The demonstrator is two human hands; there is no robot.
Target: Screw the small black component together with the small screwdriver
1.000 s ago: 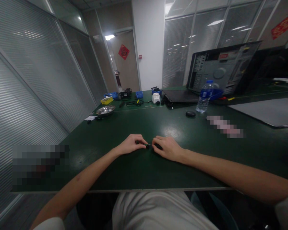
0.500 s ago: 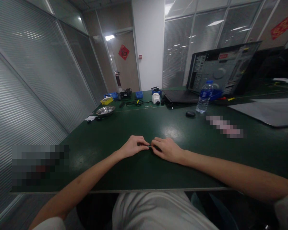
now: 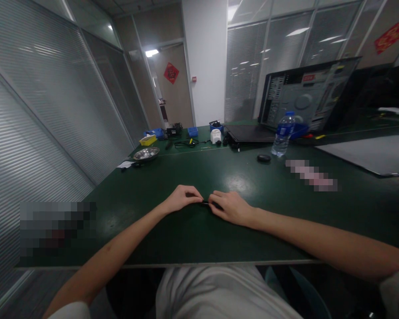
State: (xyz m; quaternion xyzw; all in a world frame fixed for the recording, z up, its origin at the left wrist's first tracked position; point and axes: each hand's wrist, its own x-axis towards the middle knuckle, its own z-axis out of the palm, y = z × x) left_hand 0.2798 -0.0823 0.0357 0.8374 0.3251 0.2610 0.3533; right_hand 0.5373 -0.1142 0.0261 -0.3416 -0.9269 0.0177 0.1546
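Observation:
Both my hands rest on the dark green table, fingertips meeting near its middle. My left hand and my right hand each pinch one end of a small black part that lies between them just above the tabletop. Only a short dark piece of it shows between the fingers; the rest is hidden under them, so its shape is unclear.
Farther back stand a water bottle, a small black round object, an open computer case, a metal bowl, and blue and yellow bins with cables. A grey mat lies at right. Glass partitions run along the left.
The fingertips of both hands have drawn slightly closer together over the small black part; the arms stay in place.

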